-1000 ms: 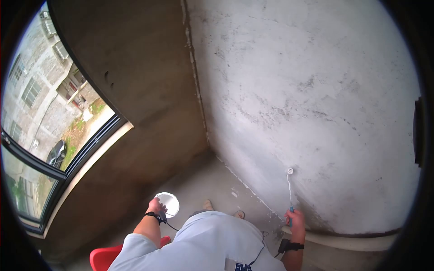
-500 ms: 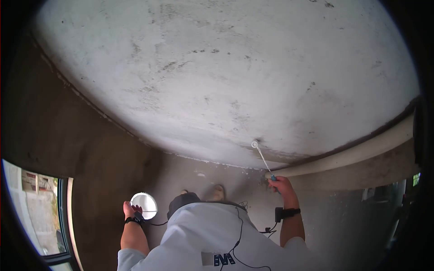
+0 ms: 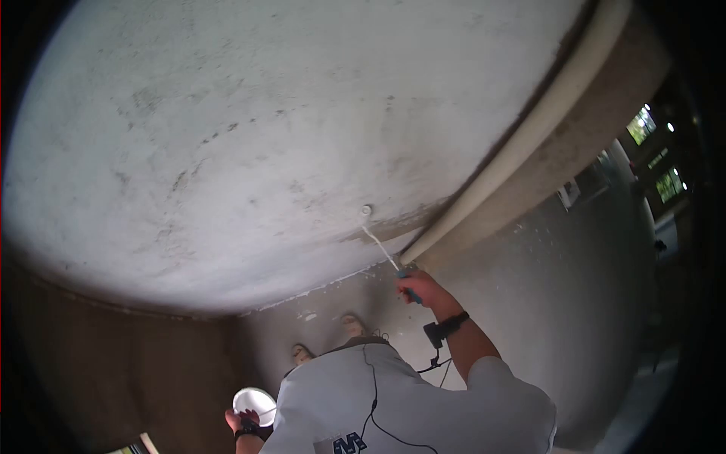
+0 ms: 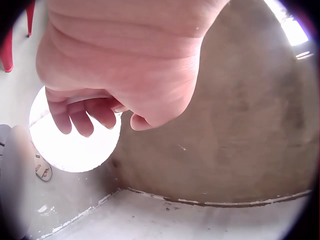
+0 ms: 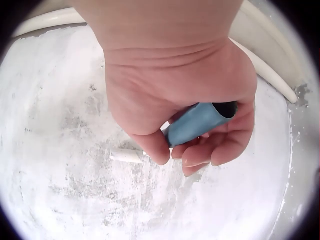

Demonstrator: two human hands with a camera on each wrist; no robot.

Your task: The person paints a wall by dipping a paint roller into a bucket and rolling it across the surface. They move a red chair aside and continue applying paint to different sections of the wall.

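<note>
In the right wrist view my right hand (image 5: pixel 180 100) grips the blue handle (image 5: pixel 197 122) of a paint roller, thumb and fingers curled round it. The white roller head (image 5: pixel 126 155) lies against the whitish wall (image 5: pixel 75 200). The head view shows the roller head (image 3: pixel 367 210) low on that wall, its whitened rod running down to my right hand (image 3: pixel 423 289). My left hand (image 4: pixel 120 75) holds a white bucket (image 4: pixel 75 150) at its rim, fingers curled over the edge. The bucket (image 3: pixel 255 406) hangs at the lower left in the head view.
A thick pale pipe (image 3: pixel 514 144) runs along the wall's foot to the upper right. Two feet in sandals (image 3: pixel 352 325) stand on the grey floor (image 3: pixel 514 287). Red stool legs (image 4: pixel 7 52) show in the left wrist view. A brown wall (image 3: pixel 136 356) meets the whitish one.
The head view has swung to the right, and the window has mostly left it. The roller has moved rightward along the wall, towards the pipe's end. Both hands keep their holds.
</note>
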